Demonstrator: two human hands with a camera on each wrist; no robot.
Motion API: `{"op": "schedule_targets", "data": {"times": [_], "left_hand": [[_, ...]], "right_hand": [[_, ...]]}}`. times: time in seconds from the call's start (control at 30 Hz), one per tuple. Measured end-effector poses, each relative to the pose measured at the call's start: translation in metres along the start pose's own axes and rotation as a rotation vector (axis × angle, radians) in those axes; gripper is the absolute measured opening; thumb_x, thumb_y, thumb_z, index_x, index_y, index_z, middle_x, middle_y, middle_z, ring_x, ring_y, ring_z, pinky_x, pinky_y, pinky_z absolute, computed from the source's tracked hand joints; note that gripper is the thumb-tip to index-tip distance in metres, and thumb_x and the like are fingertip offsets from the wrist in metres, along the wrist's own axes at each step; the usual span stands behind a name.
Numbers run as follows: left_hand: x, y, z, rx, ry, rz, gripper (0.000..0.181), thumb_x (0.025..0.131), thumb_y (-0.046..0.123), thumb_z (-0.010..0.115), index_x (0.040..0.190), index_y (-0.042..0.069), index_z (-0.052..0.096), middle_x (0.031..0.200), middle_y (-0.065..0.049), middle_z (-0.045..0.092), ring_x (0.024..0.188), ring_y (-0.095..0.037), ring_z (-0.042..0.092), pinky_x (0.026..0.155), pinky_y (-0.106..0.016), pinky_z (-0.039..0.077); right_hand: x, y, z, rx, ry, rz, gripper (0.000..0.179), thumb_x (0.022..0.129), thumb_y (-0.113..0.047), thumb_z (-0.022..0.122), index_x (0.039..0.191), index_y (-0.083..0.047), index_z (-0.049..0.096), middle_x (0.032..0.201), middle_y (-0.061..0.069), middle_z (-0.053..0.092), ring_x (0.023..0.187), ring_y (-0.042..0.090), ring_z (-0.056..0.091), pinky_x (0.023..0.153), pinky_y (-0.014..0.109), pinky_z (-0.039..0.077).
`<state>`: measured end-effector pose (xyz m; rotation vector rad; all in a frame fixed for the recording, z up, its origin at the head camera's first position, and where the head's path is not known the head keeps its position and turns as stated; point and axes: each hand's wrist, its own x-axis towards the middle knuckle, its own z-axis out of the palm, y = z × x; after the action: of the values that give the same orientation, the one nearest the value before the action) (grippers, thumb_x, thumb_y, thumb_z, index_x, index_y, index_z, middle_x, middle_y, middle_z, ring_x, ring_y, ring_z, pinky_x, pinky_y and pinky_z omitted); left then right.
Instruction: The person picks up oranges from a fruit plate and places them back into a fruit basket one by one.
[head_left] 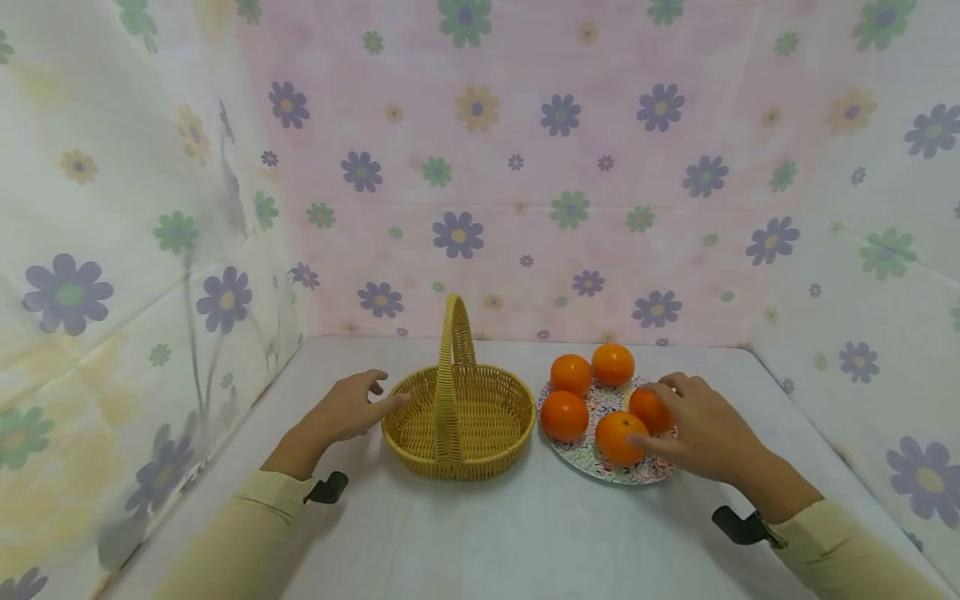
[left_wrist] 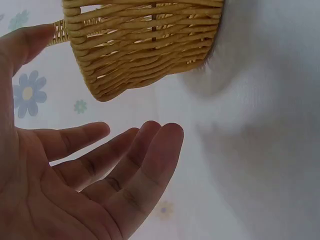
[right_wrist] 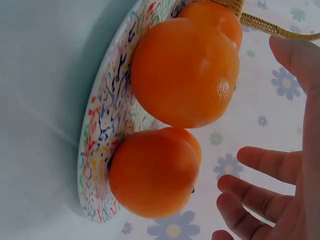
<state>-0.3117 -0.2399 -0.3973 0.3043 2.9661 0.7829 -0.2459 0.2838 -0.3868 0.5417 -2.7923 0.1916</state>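
Five oranges sat on a round, speckled plate (head_left: pixel 592 469) at the right of the counter (head_left: pixel 480 542), between a wicker basket (head_left: pixel 495 460) and the right hand (head_left: pixel 705 425). That hand reached in from the right, its thumb in front of the front orange (head_left: pixel 617 442) and its fingers over the rightmost orange (head_left: pixel 649 410) in the head view. The right wrist view showed a gap between its spread thumb and fingers and the fruit; it held nothing. The left orange (head_left: pixel 564 417), the back left orange (head_left: pixel 572 375) and the back orange (head_left: pixel 612 364) lay farther from it, towards the basket and the wall.

The left hand (head_left: pixel 348 410) was at the basket's left end, thumb and fingers parted and gripping nothing; whether the thumb touched the rim, I could not tell.

The basket stood upright, its long axis running left to right, with its tall handle (head_left: pixel 447 367) arching over the middle from front to back. The oranges, being round, had no clear long axis; the front one's green stem spot faced up.
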Motion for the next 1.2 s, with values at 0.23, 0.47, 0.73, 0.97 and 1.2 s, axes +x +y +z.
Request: {"op": "schedule_targets", "data": {"times": [0.23,0.47,0.73,0.97,1.2], "left_hand": [[0.002,-0.007,0.007,-0.202,-0.017,-0.078,0.084,0.095,0.061,0.066,0.151,0.002,0.045,0.141,-0.027,0.057,0.074,-0.021,0.074,0.065,-0.036,0.063],[0.001,-0.011,0.013,-0.391,-0.031,-0.145,0.078,0.093,0.058,0.07,0.144,0.002,0.051,0.143,-0.025,0.054,0.107,-0.03,0.069,0.07,-0.035,0.065],[-0.001,-0.012,0.016,-0.587,-0.081,-0.183,0.065,0.097,0.044,0.071,0.141,-0.001,0.053,0.137,-0.022,0.059,0.117,-0.033,0.065,0.077,-0.042,0.065],[0.0,-0.011,0.018,-0.702,-0.134,-0.205,0.067,0.098,0.04,0.069,0.144,-0.005,0.049,0.138,-0.025,0.059,0.121,-0.036,0.065,0.085,-0.046,0.064],[0.002,-0.015,0.021,-0.811,-0.144,-0.258,0.059,0.1,0.034,0.068,0.142,-0.005,0.052,0.139,-0.024,0.06,0.118,-0.032,0.069,0.087,-0.047,0.063]], "right_hand": [[-0.001,-0.004,0.011,0.031,-0.046,0.028,0.086,0.079,-0.081,0.068,0.131,-0.013,0.063,0.123,0.012,0.062,0.093,0.023,0.063,0.072,0.045,0.063],[0.001,-0.008,0.021,0.023,-0.046,0.023,0.084,0.077,-0.083,0.068,0.127,-0.015,0.065,0.123,0.008,0.065,0.08,0.015,0.061,0.067,0.039,0.062],[0.001,-0.012,0.027,0.045,-0.038,0.036,0.086,0.075,-0.081,0.073,0.128,-0.014,0.067,0.119,0.003,0.064,0.077,0.012,0.057,0.066,0.033,0.059],[0.0,-0.014,0.028,0.082,-0.043,0.059,0.091,0.074,-0.078,0.076,0.131,-0.009,0.066,0.123,0.007,0.067,0.091,0.02,0.065,0.077,0.046,0.063],[0.001,-0.012,0.036,0.108,-0.044,0.054,0.093,0.074,-0.076,0.077,0.135,-0.007,0.065,0.128,0.012,0.068,0.106,0.03,0.067,0.087,0.056,0.061]]}}
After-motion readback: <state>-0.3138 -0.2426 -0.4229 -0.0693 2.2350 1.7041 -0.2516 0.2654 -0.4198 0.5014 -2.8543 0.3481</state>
